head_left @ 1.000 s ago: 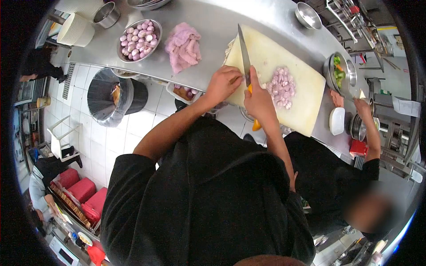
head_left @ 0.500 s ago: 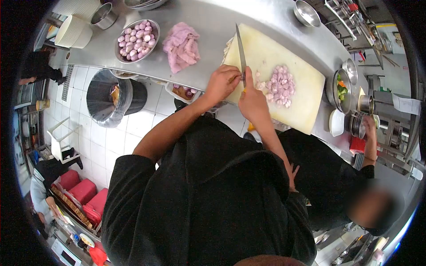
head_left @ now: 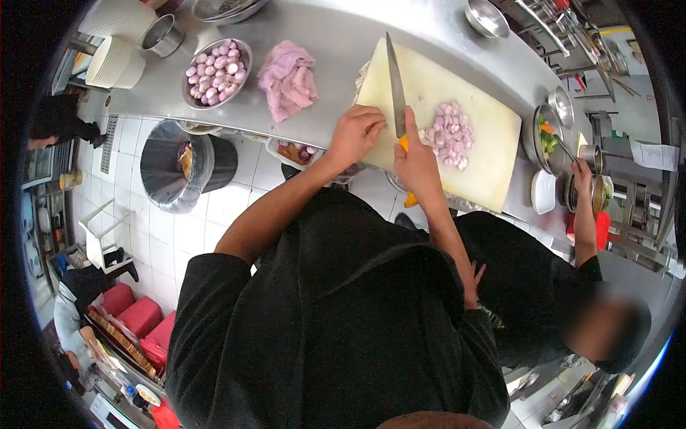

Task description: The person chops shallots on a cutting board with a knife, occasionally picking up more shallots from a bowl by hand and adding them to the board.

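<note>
My right hand (head_left: 418,168) grips a chef's knife (head_left: 396,89) by its yellow handle, the index finger stretched along the top. The blade points away from me over the left part of the pale cutting board (head_left: 493,193). At the board's near left edge is my left hand (head_left: 357,134), its fingers bent and pressed together. Whatever lies under those fingertips is too small to make out. To the right of the knife, a pile of cut shallots (head_left: 451,136) lies on the board.
Left along the steel counter (head_left: 164,89) are a pink cloth (head_left: 287,80) and a bowl of peeled shallots (head_left: 216,74). A lined bin (head_left: 168,168) stands on the floor below. At right, a co-worker's hand (head_left: 582,177) holds a utensil in a bowl of vegetables (head_left: 547,139).
The knife and my right hand have shifted slightly right, away from my left fingertips. The co-worker's hand has moved up from the stacked dishes to the vegetable bowl with a utensil.
</note>
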The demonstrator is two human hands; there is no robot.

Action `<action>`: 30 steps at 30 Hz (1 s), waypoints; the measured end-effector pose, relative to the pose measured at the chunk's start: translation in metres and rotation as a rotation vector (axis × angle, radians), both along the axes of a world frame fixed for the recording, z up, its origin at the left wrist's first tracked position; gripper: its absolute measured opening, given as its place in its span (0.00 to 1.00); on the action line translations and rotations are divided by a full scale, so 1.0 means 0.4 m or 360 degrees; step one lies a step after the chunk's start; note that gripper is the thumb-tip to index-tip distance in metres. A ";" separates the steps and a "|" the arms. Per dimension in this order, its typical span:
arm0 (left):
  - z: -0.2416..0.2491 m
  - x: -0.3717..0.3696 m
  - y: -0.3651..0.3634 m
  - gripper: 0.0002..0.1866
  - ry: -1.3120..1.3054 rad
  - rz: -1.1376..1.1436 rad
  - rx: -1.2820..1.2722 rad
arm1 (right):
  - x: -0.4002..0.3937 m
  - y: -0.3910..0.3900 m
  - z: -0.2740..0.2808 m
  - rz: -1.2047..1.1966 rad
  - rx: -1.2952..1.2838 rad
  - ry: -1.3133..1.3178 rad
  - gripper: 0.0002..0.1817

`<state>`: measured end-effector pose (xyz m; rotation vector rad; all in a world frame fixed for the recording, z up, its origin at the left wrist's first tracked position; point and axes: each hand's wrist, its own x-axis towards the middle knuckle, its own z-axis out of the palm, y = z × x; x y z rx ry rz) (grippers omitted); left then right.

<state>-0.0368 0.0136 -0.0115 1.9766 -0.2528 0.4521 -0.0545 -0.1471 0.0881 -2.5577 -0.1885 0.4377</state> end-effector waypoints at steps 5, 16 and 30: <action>0.004 -0.001 0.003 0.06 0.0015 -0.0005 0.0018 | -0.009 0.025 0.025 0.0065 -0.0044 0.0018 0.43; 0.014 -0.002 0.002 0.07 -0.0026 0.0022 0.0069 | -0.015 0.065 -0.027 0.0030 -0.0104 0.0003 0.46; 0.011 -0.001 0.001 0.05 -0.0120 0.0028 0.0024 | -0.003 0.032 0.067 0.0156 -0.0169 0.0099 0.47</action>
